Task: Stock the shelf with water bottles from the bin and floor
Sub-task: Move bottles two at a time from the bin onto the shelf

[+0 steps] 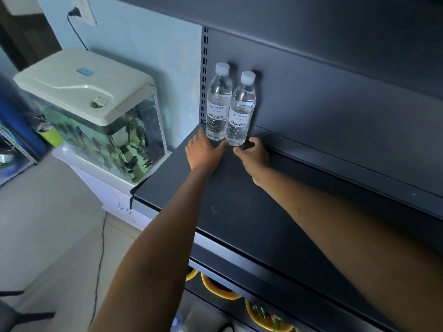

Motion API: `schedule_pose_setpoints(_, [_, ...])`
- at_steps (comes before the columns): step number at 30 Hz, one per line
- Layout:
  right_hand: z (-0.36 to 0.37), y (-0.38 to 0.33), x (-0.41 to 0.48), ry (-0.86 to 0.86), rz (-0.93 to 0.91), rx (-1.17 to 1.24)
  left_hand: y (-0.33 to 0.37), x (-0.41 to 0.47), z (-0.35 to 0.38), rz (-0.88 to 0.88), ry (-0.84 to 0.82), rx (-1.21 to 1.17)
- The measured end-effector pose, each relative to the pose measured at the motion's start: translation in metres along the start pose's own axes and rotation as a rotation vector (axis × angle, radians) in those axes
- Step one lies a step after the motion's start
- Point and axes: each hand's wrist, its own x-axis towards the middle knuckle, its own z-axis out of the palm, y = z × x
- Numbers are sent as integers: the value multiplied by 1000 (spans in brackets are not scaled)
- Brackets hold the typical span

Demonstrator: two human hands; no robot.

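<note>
Two clear water bottles with white caps stand upright side by side at the back left corner of the dark shelf (239, 200). My left hand (201, 152) lies at the foot of the left bottle (218, 101). Its straight index finger is against the bottle's left side and its thumb reaches under the base. My right hand (253, 153) is at the foot of the right bottle (241, 109), thumb in front and fingers curled round the base from the right. The bin and the floor bottles are out of view.
A fish tank (96, 121) with a cream lid stands on a white cabinet just left of the shelf. A black cable (100, 255) runs down across the tiled floor. Yellow bowls (215, 289) sit on the shelf level below. An upper shelf board (311, 25) overhangs.
</note>
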Motion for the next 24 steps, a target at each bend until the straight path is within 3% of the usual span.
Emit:
schedule_pose_setpoints(8, [-42, 48, -85, 90, -307, -24, 29, -121, 1, 128, -9, -268])
schedule_pose_setpoints(16, [-140, 123, -190, 205, -316, -3, 75, -271, 39, 386, -129, -270])
schedule_pose_setpoints(24, [-260, 208, -314, 451, -347, -101, 127, -432, 73, 622, -294, -371])
